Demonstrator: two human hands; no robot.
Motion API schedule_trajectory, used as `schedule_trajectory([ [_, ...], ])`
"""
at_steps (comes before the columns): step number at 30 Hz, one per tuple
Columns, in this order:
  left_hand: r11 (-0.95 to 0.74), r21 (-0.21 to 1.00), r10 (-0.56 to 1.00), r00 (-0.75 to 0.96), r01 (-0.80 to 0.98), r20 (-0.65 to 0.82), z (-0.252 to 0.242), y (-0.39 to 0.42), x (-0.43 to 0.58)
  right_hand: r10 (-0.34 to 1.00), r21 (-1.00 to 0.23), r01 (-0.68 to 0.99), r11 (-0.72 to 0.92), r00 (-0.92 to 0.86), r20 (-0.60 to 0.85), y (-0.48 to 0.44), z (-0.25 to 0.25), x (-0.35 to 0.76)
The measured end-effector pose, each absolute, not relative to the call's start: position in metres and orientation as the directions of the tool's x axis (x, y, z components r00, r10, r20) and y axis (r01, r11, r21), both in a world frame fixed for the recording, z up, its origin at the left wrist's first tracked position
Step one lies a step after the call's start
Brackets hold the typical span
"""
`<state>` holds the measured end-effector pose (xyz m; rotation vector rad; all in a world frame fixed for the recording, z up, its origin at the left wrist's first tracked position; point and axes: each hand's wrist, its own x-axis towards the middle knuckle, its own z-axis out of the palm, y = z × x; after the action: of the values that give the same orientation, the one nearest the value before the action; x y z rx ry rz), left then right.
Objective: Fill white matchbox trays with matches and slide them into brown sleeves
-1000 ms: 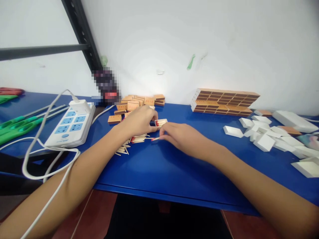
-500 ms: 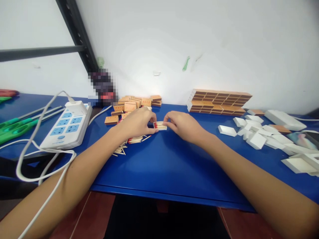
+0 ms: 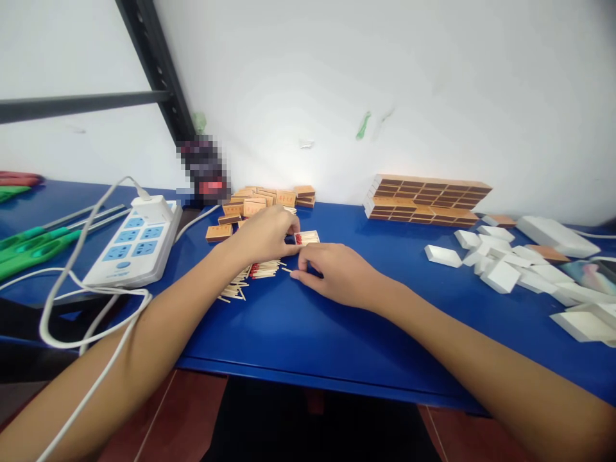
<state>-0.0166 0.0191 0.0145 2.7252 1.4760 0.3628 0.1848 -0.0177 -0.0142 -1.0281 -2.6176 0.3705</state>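
Note:
My left hand (image 3: 269,234) grips the left end of a small white matchbox tray (image 3: 315,235), thumb and fingers curled round it. A layer of red-tipped matches (image 3: 306,238) lies in the tray. Just in front of the tray, my right hand (image 3: 330,273) is closed in a pinch, with a single match (image 3: 287,270) at its fingertips. A loose pile of matches (image 3: 264,269) spreads below my left hand, partly hidden by the wrist and forearm. Several brown matchboxes (image 3: 255,206) are heaped behind my left hand.
Matchboxes stand stacked in rows (image 3: 428,199) against the wall. Several white empty trays (image 3: 500,276) lie heaped on the right. A power strip (image 3: 135,247) with white cables and green-handled tools (image 3: 43,247) are on the left. The blue table's front edge (image 3: 327,385) runs before me.
My right hand has moved from the tray's right end towards me and left, down to a loose match by the pile. My left hand still grips the tray.

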Motion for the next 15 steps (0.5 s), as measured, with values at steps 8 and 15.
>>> schedule_trajectory([
  [8, -0.560, 0.135, 0.822, 0.528, 0.817, 0.213, 0.0127, 0.0197, -0.0169, 0.624, -0.611, 0.420, 0.671, -0.765, 0.160, -0.0190, -0.0095, 0.1922],
  [15, -0.554, 0.102, 0.824, 0.526, 0.826, 0.213, 0.0158, 0.0169, -0.0153, 0.635, -0.485, 0.525, 0.700, -0.768, 0.086, -0.0179, -0.0080, 0.1877],
])
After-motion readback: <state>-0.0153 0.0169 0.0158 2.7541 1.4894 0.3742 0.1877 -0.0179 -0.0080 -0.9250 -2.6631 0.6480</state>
